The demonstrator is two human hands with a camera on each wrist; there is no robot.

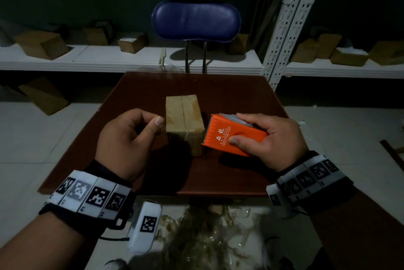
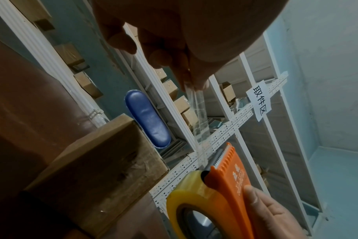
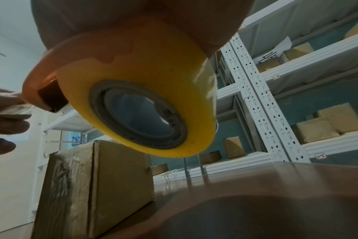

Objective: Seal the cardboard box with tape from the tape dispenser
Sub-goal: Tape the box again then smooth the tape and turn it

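A small brown cardboard box (image 1: 184, 121) stands near the middle of the dark reddish-brown counter (image 1: 236, 94), its top flaps closed. The right hand (image 1: 274, 138) grips an orange plastic tape dispenser (image 1: 231, 135) loaded with a yellowish tape roll (image 3: 145, 90), held above the counter just right of the box. The left hand (image 1: 129, 138), at the box's left, pinches the end of a clear tape strip (image 2: 196, 111) between thumb and fingers (image 2: 182, 67), the strip stretched from the dispenser.

Tape strip (image 2: 196, 111) invisible in head view — dispenser (image 3: 41, 90) mostly behind roll (image 3: 145, 90).
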